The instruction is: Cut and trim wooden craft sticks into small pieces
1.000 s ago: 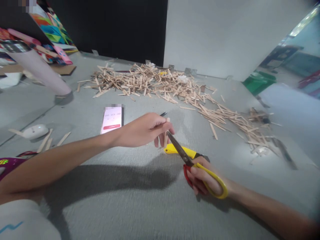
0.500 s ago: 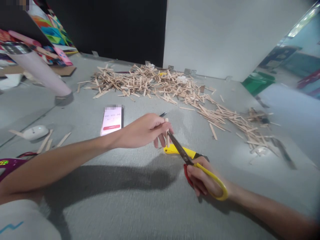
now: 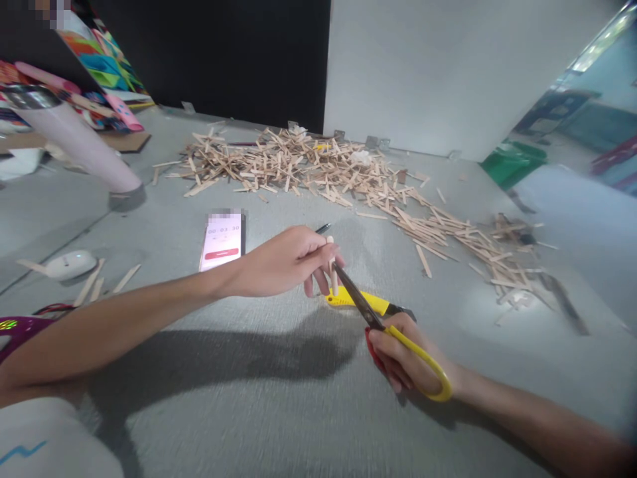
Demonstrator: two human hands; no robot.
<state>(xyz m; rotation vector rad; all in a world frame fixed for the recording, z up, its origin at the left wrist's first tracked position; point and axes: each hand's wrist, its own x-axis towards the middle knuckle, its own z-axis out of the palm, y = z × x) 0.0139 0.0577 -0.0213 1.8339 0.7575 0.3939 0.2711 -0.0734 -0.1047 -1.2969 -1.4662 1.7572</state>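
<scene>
Near the middle of the head view, my left hand [image 3: 303, 259] pinches a short wooden stick [image 3: 334, 284] between thumb and fingers, holding it roughly upright above the table. My right hand [image 3: 405, 355] is wrapped round the handles of a pair of scissors [image 3: 362, 304], one handle yellow and the other red. The dark blades point up and left, their tips meeting the stick just below my left fingertips. Beneath the blades lies a yellow utility knife [image 3: 346, 298] with a dark end. A pen [image 3: 323, 228] shows behind my left hand, partly hidden.
A long pile of wooden sticks [image 3: 279, 162] spreads along the back and down the right. A phone with a timer [image 3: 222, 242] lies left of centre. Further left are a computer mouse [image 3: 72, 264], some loose sticks and a pale tumbler [image 3: 82, 139]. A panel [image 3: 398, 73] stands behind.
Almost nothing differs. The scissors and my right hand have shifted very slightly, and the stick stays pinched in my left hand.
</scene>
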